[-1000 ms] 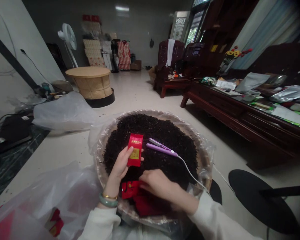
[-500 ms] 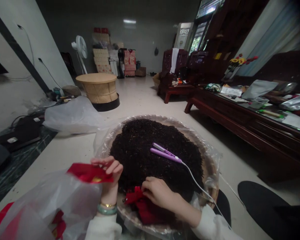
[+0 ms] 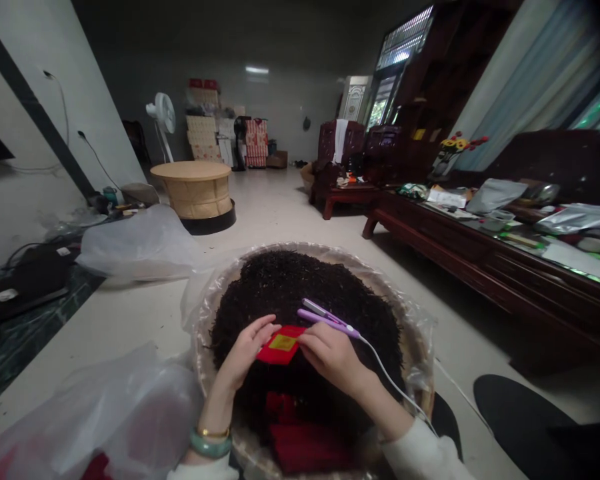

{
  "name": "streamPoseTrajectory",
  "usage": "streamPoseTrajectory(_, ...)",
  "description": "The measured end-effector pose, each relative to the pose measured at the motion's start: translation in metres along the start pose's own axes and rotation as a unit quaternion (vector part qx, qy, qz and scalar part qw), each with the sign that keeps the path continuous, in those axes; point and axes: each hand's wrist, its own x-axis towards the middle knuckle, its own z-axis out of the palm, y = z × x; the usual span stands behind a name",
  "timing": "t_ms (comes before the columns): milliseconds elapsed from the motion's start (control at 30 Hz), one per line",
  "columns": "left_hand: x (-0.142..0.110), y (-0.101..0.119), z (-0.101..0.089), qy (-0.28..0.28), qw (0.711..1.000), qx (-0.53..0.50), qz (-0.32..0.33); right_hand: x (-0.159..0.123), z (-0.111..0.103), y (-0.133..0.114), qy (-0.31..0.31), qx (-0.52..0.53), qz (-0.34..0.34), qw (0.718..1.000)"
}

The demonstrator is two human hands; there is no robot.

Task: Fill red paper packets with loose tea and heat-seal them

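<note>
The fingers [image 3: 266, 331] of the left hand [image 3: 244, 352] were curled against the left end of a red packet [image 3: 279, 353] with a gold label, and the fingers [image 3: 311, 344] of the right hand [image 3: 334, 357] were closed on its right end. Both hands were only partly closed, so the packet was pinched at its ends rather than wrapped in either palm. It was held between the hands, low over the tea and level with the wearer's midline. Its long axis ran across the view from left to right, tipped slightly so that the right end sat higher, and neither hand was clearly nearer, since one lay at each end. To the far left, a clear plastic bag [image 3: 130, 407] was heaped beside a round woven tray [image 3: 300, 247] lined with clear plastic. A jade bangle [image 3: 210, 445] and a gold bangle [image 3: 213, 432] were worn on the left wrist. Dark loose tea leaves [image 3: 290, 287] were mounded in the tray, and a red heap [image 3: 305, 448], its items not clearly made out, was seen at the tray's near edge. Just beyond the right hand, a lilac hair straightener [image 3: 325, 320] was laid on the tea, with its white cord [image 3: 387, 377] running off past the right sleeve [image 3: 420, 453].
</note>
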Motion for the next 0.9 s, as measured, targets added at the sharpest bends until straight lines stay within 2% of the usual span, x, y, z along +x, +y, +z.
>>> streamPoseTrajectory(67,0.003,-0.003,0.009,-0.040,0.999,-0.013,-0.007,0.001,0.003,0.003,0.032,-0.028,-0.042,0.998)
streamPoseTrajectory(167,0.009,-0.004,0.014,-0.039,0.999,-0.016,0.018,-0.003,0.009,0.006,0.038,-0.009,-0.034,0.999)
streamPoseTrajectory(233,0.012,-0.004,0.015,-0.016,0.999,0.018,0.042,-0.005,0.012,0.008,0.026,0.038,0.031,0.998)
streamPoseTrajectory(333,0.016,-0.008,0.017,-0.003,0.994,0.079,0.072,-0.001,0.015,0.013,0.015,0.101,0.170,0.980)
streamPoseTrajectory(367,0.017,-0.010,0.018,-0.003,0.993,0.091,0.079,0.002,0.016,0.016,0.007,0.106,0.201,0.974)
streamPoseTrajectory(433,0.019,-0.015,0.018,-0.001,0.991,0.102,0.086,0.010,0.019,0.020,-0.017,0.100,0.222,0.970)
streamPoseTrajectory(567,0.021,-0.022,0.016,0.021,0.991,0.095,0.086,0.017,0.031,0.023,-0.041,0.047,0.182,0.981)
streamPoseTrajectory(767,0.016,-0.026,0.016,0.035,0.996,0.052,0.068,0.008,0.050,0.016,0.044,-0.096,0.080,0.991)
streamPoseTrajectory(900,0.015,-0.030,0.019,0.029,0.998,0.015,0.062,0.006,0.049,0.010,0.081,-0.107,0.071,0.988)
